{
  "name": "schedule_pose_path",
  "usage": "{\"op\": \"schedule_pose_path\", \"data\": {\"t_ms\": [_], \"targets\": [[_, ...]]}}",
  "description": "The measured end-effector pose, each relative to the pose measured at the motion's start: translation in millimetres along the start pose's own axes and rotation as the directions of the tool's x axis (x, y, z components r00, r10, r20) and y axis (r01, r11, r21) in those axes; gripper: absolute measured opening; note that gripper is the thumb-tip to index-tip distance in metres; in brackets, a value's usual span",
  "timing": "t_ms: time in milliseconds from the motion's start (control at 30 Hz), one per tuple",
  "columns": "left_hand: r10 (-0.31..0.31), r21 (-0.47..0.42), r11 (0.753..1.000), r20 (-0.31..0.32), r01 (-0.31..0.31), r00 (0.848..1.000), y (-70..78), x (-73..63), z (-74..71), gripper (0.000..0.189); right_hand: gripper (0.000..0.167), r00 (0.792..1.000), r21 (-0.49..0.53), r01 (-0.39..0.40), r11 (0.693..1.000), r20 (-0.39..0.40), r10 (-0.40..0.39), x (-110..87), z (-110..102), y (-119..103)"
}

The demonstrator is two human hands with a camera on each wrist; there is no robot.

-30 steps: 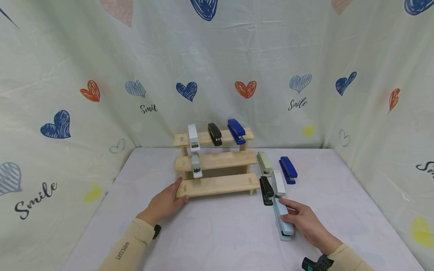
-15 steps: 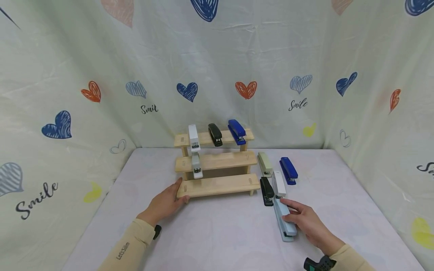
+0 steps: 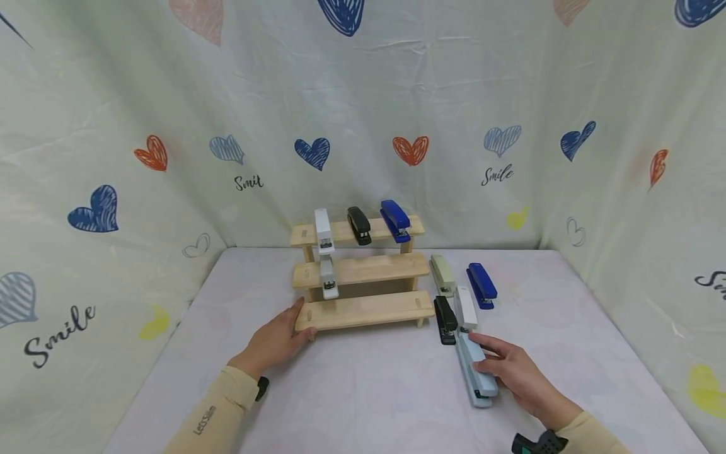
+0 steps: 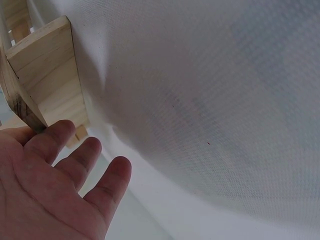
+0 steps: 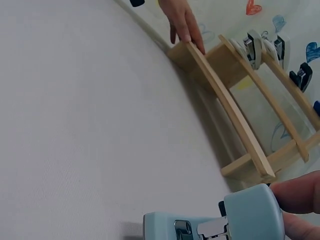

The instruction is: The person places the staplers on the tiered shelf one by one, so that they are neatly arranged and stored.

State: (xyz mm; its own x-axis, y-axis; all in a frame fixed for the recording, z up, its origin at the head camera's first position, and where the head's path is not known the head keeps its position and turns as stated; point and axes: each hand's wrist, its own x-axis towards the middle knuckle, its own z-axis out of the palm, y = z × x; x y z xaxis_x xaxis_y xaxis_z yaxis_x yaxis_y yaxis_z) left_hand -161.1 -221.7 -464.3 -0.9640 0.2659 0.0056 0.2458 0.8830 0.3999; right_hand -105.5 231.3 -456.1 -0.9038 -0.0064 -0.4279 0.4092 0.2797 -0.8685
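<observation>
Left hand (image 3: 275, 337): fingers grasp the rack (image 3: 368, 309) at its lower left corner; right hand (image 3: 520, 375): fingers pinch the light-blue stapler (image 3: 482, 380), near the white stapler (image 3: 466, 306) on the tabletop (image 3: 363, 397)

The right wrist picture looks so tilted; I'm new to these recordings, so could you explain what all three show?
There's no machine, only a person's two bare hands. The head picture comes from a camera worn on the head, looking forward and down. The other two come from cameras on the wrists, so they look tilted. The right hand holds a light-blue stapler. The left hand holds one end of the wooden rack. That rack bears three staplers on top and one stapler on the middle shelf. Beside it, a pale green, a white, a black and a blue stapler lie on the table.
</observation>
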Motion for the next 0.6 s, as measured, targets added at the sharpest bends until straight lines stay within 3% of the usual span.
{"op": "schedule_pose_path", "data": {"t_ms": [367,600], "targets": [[-0.002,0.000,1.000,0.006,0.002,1.000,-0.2,0.6,-0.8,0.081,0.068,0.998,0.047,-0.005,0.999,0.059,0.002,-12.1,8.6,-9.9],[0.015,0.001,1.000,0.003,-0.015,1.000,-0.1,0.9,-0.6,0.083,0.064,0.988,0.078,0.067,0.995,0.132,-0.077,-13.5,19.9,-32.3]]}}
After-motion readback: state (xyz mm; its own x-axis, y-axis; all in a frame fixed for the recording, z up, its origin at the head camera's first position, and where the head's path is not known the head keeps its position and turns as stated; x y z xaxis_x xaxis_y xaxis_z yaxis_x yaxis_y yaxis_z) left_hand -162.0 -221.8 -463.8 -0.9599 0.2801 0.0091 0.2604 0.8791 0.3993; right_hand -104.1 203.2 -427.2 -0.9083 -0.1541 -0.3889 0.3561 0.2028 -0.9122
